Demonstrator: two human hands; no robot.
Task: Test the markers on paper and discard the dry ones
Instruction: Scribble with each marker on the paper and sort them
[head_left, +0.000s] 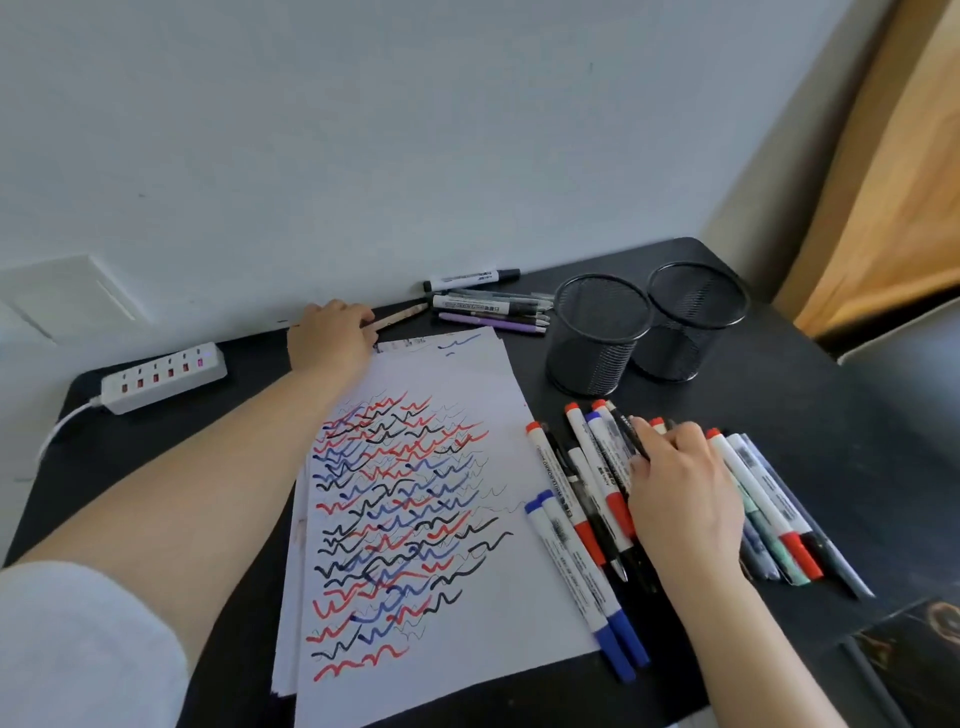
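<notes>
The pale grey sleeve (78, 644) on the left arm sat closest to the lens, at the lower left corner. The black rectangular desk (779, 384) carried everything else and stood against a pale wall (363, 130). A white paper sheet covered in red, blue and black wavy test strokes (415, 519) lay at the desk's centre, on top of further sheets whose edges showed along its left side. 2 black wire-mesh cylindrical pen cups (597, 338) stood upright at the back right, side by side. A white power strip with red switches (163, 376) lay at the back left, its cable running off the edge.

The spread of white-barrelled markers with red, blue and black caps (576, 499) lay just right of the paper. The right hand (685, 493) rested on this spread, palm down, fingers curled onto the barrels near a black pen; whether it gripped 1 could not be told. A second small group of mixed pens and markers, including a purple pen (488, 306), lay by the wall, left of the cups.

The left hand (330, 338) lay at the paper's far edge, fingers clenched round a thin pale stick-like pen (397, 318) that pointed towards that back group.
</notes>
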